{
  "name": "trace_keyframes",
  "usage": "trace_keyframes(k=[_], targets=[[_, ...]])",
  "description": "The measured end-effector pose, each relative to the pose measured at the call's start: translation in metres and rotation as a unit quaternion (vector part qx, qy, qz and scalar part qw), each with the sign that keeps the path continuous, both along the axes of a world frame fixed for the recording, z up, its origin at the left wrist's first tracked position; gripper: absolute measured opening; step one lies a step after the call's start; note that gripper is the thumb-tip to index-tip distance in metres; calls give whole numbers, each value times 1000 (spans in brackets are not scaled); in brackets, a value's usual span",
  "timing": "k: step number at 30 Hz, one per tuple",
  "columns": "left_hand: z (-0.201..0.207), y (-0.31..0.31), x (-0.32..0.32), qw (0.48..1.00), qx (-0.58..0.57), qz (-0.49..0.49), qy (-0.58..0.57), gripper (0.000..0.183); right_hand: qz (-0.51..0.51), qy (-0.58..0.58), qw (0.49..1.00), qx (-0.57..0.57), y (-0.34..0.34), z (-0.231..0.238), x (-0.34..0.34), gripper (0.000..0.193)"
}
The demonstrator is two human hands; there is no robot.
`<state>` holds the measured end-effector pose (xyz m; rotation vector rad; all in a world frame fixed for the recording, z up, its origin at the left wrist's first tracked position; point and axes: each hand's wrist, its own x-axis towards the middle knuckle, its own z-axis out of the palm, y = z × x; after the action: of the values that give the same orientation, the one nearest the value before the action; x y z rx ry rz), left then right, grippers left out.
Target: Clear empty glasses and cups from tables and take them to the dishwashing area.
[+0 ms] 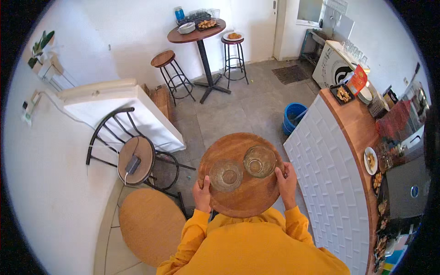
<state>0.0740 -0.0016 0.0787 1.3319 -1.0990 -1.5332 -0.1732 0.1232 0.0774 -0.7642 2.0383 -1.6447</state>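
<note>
A round wooden tray is held level in front of my body. My left hand grips its left rim, thumb on top and fingers beneath. On the opposite rim my right hand is closed in the same way. Two clear glass bowls stand on the tray: one glass bowl left of the middle, near my left thumb, and a second glass bowl farther back on the right. Both look empty. The fingers under the tray are hidden.
A wooden counter with plates of food runs along the right; a blue bucket stands beside it. A black metal chair and round wooden tabletop are at left. Ahead stand a high table and two stools, one stool nearer.
</note>
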Motion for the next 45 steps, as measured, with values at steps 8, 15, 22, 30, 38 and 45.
trace_keyframes(k=[8,15,22,30,38,45], targets=[[-9,-155,-109,998,-10,-51,36,44,-47,-4,998,-31,-135,3,-106,18],[-16,-298,-224,993,-7,-116,-34,47,-134,3,991,-21,-248,4,-190,17],[-7,-429,-352,982,-39,-185,-24,41,-238,5,971,-22,-343,-5,-283,18],[-10,-541,-527,966,7,-257,35,37,-311,41,949,-21,-433,-7,-421,17],[-29,-615,-713,960,21,-279,-18,38,-345,18,937,-53,-503,-12,-601,19],[-4,-661,-889,944,42,-326,34,44,-357,11,934,-2,-537,-6,-761,18]])
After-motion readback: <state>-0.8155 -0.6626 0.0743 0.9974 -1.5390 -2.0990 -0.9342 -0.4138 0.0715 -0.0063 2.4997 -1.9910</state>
